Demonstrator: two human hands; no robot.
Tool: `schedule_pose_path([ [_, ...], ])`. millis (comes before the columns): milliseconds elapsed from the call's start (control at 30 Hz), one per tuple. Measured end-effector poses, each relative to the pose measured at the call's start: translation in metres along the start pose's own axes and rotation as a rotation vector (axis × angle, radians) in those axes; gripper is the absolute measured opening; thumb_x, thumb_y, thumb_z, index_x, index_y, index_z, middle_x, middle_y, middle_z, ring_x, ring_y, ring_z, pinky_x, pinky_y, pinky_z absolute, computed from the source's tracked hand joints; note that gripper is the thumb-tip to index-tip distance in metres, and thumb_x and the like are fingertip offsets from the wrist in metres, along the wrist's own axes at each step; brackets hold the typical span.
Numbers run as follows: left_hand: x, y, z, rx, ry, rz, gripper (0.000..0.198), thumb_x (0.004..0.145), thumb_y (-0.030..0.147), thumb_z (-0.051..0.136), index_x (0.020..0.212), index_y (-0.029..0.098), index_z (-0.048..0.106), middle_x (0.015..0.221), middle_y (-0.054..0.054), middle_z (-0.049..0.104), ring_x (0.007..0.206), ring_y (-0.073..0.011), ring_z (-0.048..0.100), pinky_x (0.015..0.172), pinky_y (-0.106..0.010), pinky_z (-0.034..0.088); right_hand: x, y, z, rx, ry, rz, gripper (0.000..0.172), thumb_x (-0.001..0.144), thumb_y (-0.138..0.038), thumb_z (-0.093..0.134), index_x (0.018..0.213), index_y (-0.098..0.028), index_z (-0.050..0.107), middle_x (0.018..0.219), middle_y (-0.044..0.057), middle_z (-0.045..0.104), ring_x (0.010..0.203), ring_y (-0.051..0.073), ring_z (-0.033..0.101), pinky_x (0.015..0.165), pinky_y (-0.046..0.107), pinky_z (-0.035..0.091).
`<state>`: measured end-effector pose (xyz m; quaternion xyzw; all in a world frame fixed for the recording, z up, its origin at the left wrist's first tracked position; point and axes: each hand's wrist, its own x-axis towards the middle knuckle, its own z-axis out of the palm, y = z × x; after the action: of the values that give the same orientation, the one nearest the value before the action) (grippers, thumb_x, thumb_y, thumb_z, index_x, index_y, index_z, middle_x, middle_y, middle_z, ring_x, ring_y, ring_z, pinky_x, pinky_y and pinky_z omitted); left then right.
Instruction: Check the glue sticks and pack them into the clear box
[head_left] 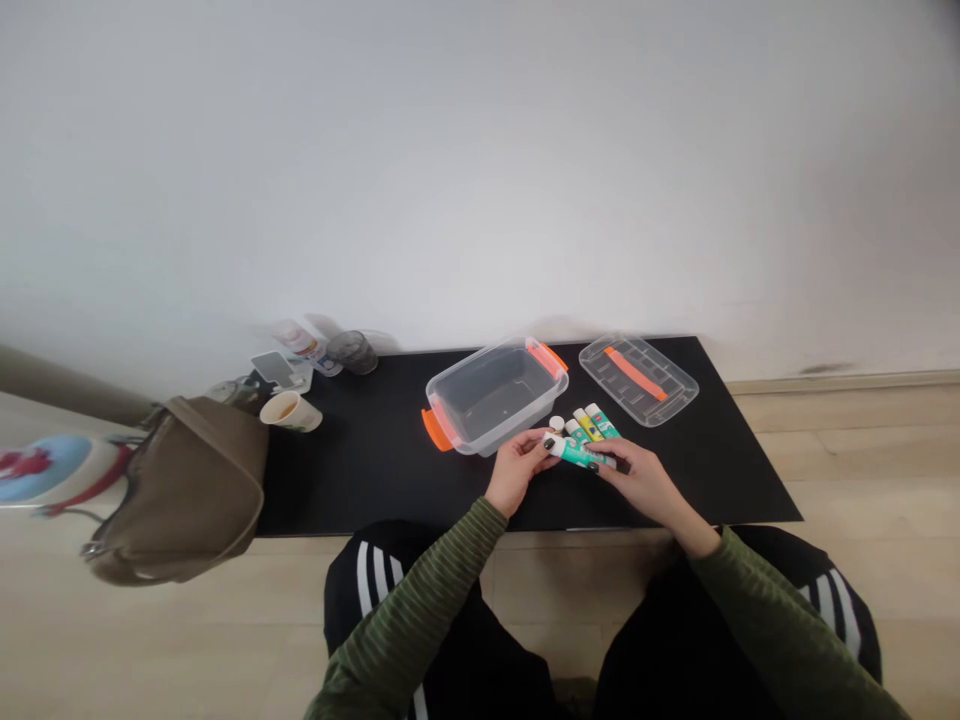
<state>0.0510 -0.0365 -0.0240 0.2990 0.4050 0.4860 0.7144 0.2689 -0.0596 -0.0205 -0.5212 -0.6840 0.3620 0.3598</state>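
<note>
Between my two hands is a green and white glue stick (574, 453), tilted, its white end toward the left. My left hand (517, 465) pinches that white end with thumb and fingers. At the other end, my right hand (634, 480) has its fingers closed on the green barrel. Just beyond it, more glue sticks (602, 421) lie side by side on the black table, one of them with a yellow label (587, 424). A small bottle with a white cap (556, 424) is near my left fingertips, partly hidden. Behind my hands stands a clear plastic box (495, 400) without its lid, orange clips at both ends.
The box's clear lid (675, 375) with an orange handle lies at the back right. On the left are a paper cup (292, 411) with a drink, a dark glass (352, 352), a white bottle (306, 345) and a brown bag (195, 490). A wall borders the table (367, 480).
</note>
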Motion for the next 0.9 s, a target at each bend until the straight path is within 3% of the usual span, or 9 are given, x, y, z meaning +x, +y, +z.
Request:
schedule_pose_path([
  [367,-0.0031,0.0022,0.0004,0.028,0.012,0.0,0.041,0.066,0.035,0.085,0.1,0.014,0.074,0.103,-0.011,0.074,0.093,-0.0196,0.068,0.09,-0.036,0.054,-0.0033,0.004,0.004,0.188,-0.035,0.195,0.033,0.08,-0.037,0.067,0.109,-0.023,0.074,0.109,0.005,0.074,0.095,0.024,0.069,0.087,0.036,0.053],
  [700,-0.0041,0.0034,-0.003,0.073,-0.079,0.022,0.041,0.071,0.037,0.081,0.105,0.015,0.073,0.109,-0.011,0.073,0.101,-0.0223,0.068,0.094,-0.036,0.051,-0.0005,0.0012,0.0034,0.453,-0.108,0.347,0.043,0.07,-0.048,0.077,0.102,-0.02,0.077,0.102,0.007,0.076,0.091,0.024,0.069,0.083,0.037,0.054],
  [900,-0.0051,0.0021,-0.001,0.04,-0.096,0.02,0.043,0.074,0.038,0.079,0.108,0.014,0.069,0.11,-0.013,0.072,0.104,-0.0237,0.067,0.095,-0.037,0.05,-0.0014,0.0047,0.0075,0.622,-0.183,0.496,0.045,0.068,-0.05,0.079,0.102,-0.02,0.077,0.087,0.006,0.075,0.075,0.018,0.068,0.072,0.033,0.055],
])
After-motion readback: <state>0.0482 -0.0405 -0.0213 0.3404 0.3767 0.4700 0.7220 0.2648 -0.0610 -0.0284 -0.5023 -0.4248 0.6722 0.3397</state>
